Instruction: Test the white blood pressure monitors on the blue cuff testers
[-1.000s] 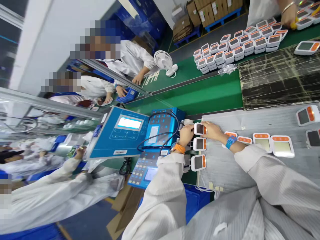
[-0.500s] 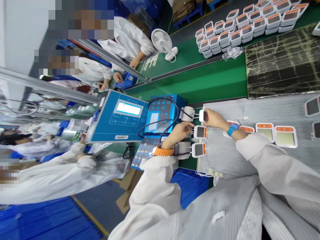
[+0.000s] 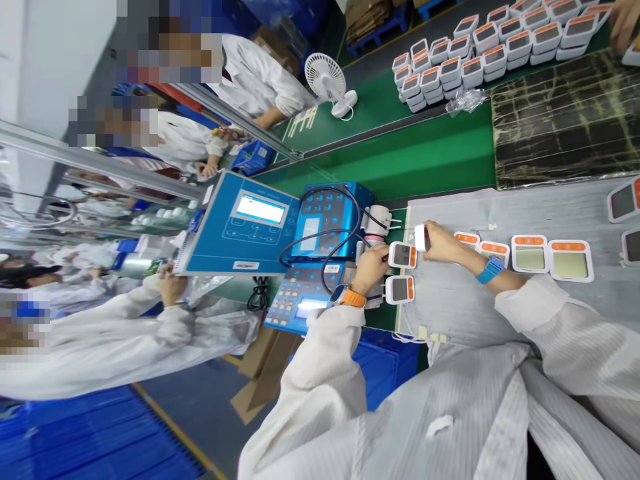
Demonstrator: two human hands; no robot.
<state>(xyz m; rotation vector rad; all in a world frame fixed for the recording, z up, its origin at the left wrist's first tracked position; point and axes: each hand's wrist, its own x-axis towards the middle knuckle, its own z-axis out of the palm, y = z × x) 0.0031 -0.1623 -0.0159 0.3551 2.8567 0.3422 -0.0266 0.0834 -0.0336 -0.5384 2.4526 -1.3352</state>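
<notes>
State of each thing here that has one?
right hand: holds lifted unit, tilted on edge.
left hand: fingers at middle unit; grip unclear.
lower unit: lying flat, screen dark.
tester screen: lit.
row of units: face up, screens blank.

No legible text: blue tester screen (image 3: 260,209), white label (image 3: 245,265) too small to read.

Worn, as I see it from here | sleeves (image 3: 325,373): white, fine grey pinstripe, loose cuffs | behind left grip (image 3: 373,263): orange strap (image 3: 354,298), probably a watch | behind right grip (image 3: 443,241): blue strap (image 3: 490,270) | coat front (image 3: 470,393): same striped white cloth
</notes>
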